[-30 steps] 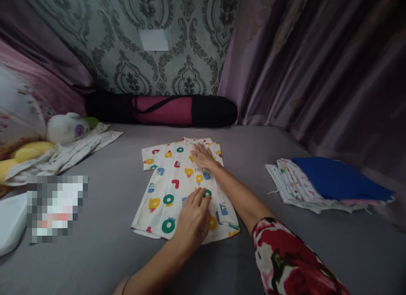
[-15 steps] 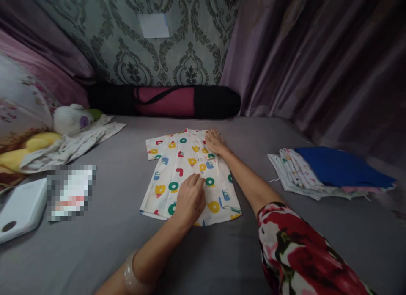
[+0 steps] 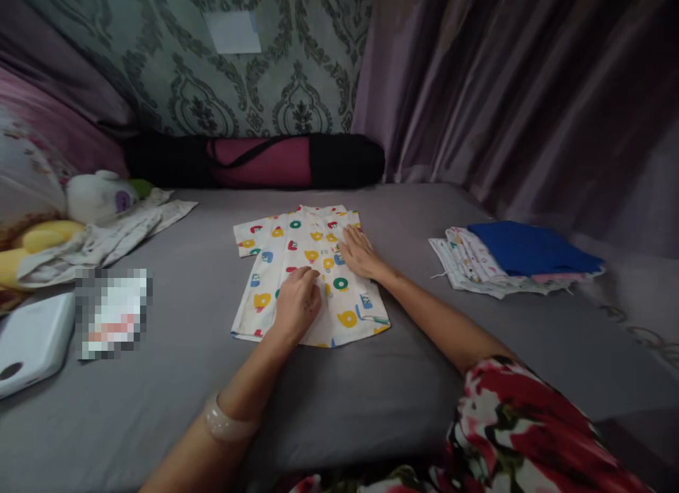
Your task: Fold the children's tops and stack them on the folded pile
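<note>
A small white shirt point(image 3: 265, 270) with colourful printed shapes lies spread on the grey sheet. Its left sleeve points outward, while the right side is folded inward over the front. On that folded side my right hand point(image 3: 361, 252) rests flat with its fingers stretched out. Over the shirt's lower middle is my left hand point(image 3: 298, 300), its fingers curled; whether cloth is pinched beneath them is hidden. A pale bangle circles my left wrist.
Folded clothes point(image 3: 472, 259) with a blue cloth point(image 3: 535, 248) on top lie at the right. A black and maroon roll point(image 3: 259, 160) lies along the wall. Plush toys point(image 3: 95, 196), crumpled cloth and a white device point(image 3: 39, 341) are at the left.
My right hand has slid slightly down the folded side of the shirt. My left hand has moved a little left across the front. The whole view has shifted.
</note>
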Demonstrator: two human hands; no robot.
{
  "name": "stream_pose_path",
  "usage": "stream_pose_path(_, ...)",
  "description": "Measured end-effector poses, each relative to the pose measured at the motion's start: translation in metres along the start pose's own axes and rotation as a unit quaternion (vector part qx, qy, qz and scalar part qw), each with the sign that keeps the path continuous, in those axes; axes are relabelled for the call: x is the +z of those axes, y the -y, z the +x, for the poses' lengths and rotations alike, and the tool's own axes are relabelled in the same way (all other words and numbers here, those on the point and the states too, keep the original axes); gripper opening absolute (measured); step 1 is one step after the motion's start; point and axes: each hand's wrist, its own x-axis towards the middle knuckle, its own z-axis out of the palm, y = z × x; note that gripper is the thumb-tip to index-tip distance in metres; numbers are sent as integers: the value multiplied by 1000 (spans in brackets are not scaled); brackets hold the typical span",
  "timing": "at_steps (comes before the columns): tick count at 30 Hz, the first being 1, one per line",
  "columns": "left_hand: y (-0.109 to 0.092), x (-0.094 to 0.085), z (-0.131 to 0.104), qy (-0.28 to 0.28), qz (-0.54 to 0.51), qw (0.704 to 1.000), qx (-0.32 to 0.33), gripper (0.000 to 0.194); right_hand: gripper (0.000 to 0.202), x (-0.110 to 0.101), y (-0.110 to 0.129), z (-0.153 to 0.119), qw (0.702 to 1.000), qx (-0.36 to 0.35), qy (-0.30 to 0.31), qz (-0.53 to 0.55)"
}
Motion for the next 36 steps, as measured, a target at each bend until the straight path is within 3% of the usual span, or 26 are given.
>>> stream_pose_path(4, 7, -6, 4, 14, 9, 999, -38, 31, 67, 7, 0, -45, 999, -4, 7, -34)
stream_pose_path(9, 18, -13, 9, 20, 16, 995, -96, 33, 67, 10, 4, -55, 999, -2, 6, -44)
stream_pose_path(12, 31, -27, 12, 9, 31, 988, -148, 35, 67, 1, 7, -65, 999, -18, 25, -24)
stream_pose_path(17, 63, -55, 10, 13, 105, 965, -238, 41, 74, -3, 15, -106, 997, -51, 64, -14)
stream_pose_path(22, 87, -72, 4, 91, 135, 933, -322, 42, 71, 3, 18, -121, 993, -64, 80, -51)
stream_pose_path(27, 94, -79, 3, 170, 92, 908, -372, 27, 68, -13, 22, -110, 987, -74, 96, -105)
stream_pose_path(29, 93, -81, 3, 199, 61, 900, -383, 24, 55, -27, 27, -96, 983, -80, 109, -124)
stream_pose_path(33, 86, -84, 4, 244, 28, 886, -393, 23, 34, -46, 50, -44, 987, -69, 109, -93)
stream_pose_path(36, 83, -87, 4, 262, 9, 883, -389, 23, 31, -44, 78, 4, 992, -87, 90, -32)
